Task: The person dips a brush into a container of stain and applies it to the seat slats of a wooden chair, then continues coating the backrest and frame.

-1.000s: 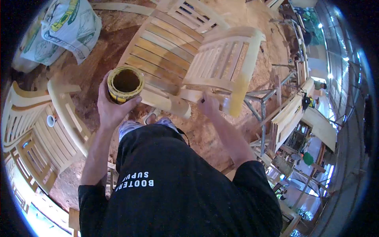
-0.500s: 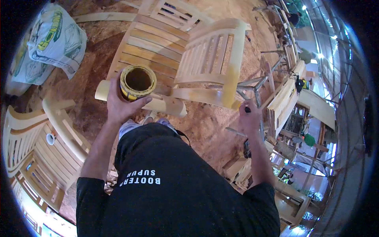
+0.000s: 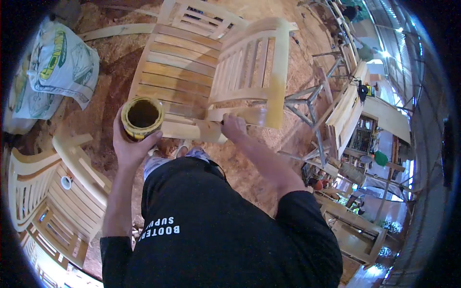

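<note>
Head view, looking down past a black shirt (image 3: 216, 225) at sawdust-covered ground. Left hand (image 3: 128, 144) wrapped around a yellow can (image 3: 141, 117), fingers clamped on its side, open top up, dark liquid inside; held just left of and near the front rail of a slatted wooden chair (image 3: 192, 72). Right hand (image 3: 234, 127) closed at the chair's near armrest (image 3: 240, 115), resting against the wood where a wet yellow sheen showed; something apparently gripped in it, though impossible to tell what from this angle. Hands apart, can on the left, armrest on the right, chair's front rail between them. Chair's side panel (image 3: 249, 62) upright, its right post (image 3: 277, 81) stained deeper yellow than the pale slats beside it. Seat slats darker toward the middle.

Far left, a printed white sack (image 3: 57, 67) lying on the ground. Near left, another pale wooden chair (image 3: 53, 192) on its side, a small white cup (image 3: 66, 182) resting on it. Right, metal trestle legs (image 3: 307, 103) beside the chair, stacked planks (image 3: 348, 110) beyond. Far right, other people in the workshop, small and blurred.
</note>
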Demonstrator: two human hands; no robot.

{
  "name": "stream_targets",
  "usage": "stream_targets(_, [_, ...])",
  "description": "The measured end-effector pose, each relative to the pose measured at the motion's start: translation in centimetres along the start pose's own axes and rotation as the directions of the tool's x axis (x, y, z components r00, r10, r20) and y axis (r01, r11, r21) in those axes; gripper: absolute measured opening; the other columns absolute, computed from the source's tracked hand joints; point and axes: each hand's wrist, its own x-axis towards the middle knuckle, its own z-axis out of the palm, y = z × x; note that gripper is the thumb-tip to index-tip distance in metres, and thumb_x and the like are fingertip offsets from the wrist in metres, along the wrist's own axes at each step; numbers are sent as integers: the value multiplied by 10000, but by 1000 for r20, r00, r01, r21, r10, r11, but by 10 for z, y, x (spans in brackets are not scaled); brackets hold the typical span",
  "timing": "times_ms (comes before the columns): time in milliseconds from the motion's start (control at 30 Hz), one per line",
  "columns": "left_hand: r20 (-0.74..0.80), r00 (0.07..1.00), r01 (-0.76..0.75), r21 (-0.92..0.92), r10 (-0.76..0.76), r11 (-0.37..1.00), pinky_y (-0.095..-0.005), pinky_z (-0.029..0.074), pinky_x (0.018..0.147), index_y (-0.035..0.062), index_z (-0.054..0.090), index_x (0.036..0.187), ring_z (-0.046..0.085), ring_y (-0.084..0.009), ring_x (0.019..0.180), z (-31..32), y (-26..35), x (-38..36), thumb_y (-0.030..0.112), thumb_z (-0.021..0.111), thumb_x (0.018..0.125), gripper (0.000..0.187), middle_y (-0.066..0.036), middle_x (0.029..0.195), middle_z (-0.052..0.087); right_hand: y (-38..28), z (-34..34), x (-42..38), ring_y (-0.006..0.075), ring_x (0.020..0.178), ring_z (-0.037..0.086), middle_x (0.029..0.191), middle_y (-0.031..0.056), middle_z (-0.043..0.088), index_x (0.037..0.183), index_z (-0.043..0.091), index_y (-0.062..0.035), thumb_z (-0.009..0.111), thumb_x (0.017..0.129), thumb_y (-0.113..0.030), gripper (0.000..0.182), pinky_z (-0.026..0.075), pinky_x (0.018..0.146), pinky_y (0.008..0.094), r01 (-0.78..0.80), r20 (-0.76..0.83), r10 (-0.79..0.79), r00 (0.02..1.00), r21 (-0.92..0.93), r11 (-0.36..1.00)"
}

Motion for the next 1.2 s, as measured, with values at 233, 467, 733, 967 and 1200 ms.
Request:
stream_targets(233, [-12, 998, 59, 20, -59, 998, -383, 464, 1124, -53, 385, 1503, 588, -244, 1276, -23, -5, -6, 104, 981, 628, 1070, -158, 1399, 584, -7, 53, 9, 421, 898, 701, 955, 195, 715, 964, 730, -90, 602, 934, -288, 237, 564, 816, 535, -41, -63, 51, 997, 146, 988])
stream_targets(467, [74, 997, -5, 72, -1, 997, -386, 457, 1123, -38, 398, 1501, 575, -245, 1284, -4, -10, 6, 108, 984, 632, 1058, -151, 1397, 582, 54, -48, -51, 359, 761, 715, 794, 158, 706, 860, 710, -71, 696, 876, -159, 90, 573, 712, 460, -38, -492, 151, 857, 233, 972])
stream_targets(733, [278, 961, 2, -55, 13, 999, -394, 501, 1086, -19, 366, 1514, 601, -244, 1262, 37, 20, 19, 59, 965, 652, 1052, -146, 1373, 593, 177, -121, -168, 192, 702, 694, 849, 104, 746, 978, 771, -49, 742, 930, -239, 198, 569, 679, 346, -250, -475, 652, 592, 660, 708])
stream_targets(967, [377, 926, -38, 9, 32, 999, -406, 500, 1076, -7, 391, 1484, 604, -246, 1235, 53, 29, 21, 70, 960, 648, 1014, -133, 1333, 603, 180, -108, -196, 106, 547, 517, 709, -5, 588, 985, 725, -53, 744, 918, -221, 181, 437, 499, 284, 199, 78, 890, 449, 962, -185])
stream_targets(1200, [461, 880, -150, 42, 114, 988, -409, 480, 1097, -4, 381, 1506, 600, -254, 1244, 70, 37, 22, 76, 965, 655, 1035, -138, 1378, 576, 229, 21, -185, 106, 450, 485, 637, 5, 550, 793, 579, -108, 632, 961, -229, 214, 385, 400, 243, 185, 257, 866, 429, 913, -363])
